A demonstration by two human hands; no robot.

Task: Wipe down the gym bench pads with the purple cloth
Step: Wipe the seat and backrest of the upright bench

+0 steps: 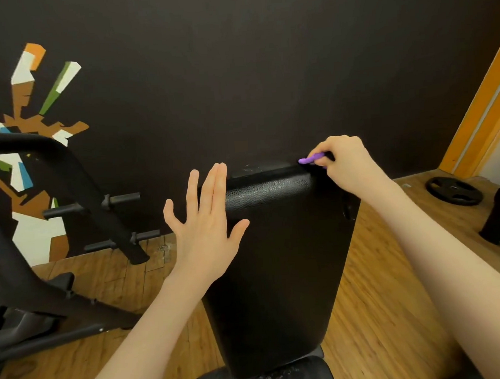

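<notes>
Head view. A dark wall [265, 58] with a painted mural [29, 137] stood behind a wooden floor [379, 298]. A black rack [78, 198] occupied the floor's left side, and a weight plate [454, 190] lay flat near the far right corner. The inclined back pad [278, 260] of the bench filled the centre, its lower end meeting the seat pad [267, 376] at the bottom edge. The left hand [207, 220] lay flat against the pad's upper left edge, fingers straight and slightly spread, holding nothing. The right hand [346, 167] sat at the pad's top right corner, fingers curled round the purple cloth [311, 158], of which only a small bunched end showed. The cloth was judged light, soft and limp, best kept gathered in the palm and pressed flat to wipe; the padded vinyl looked firm and smooth. No containers were visible.
</notes>
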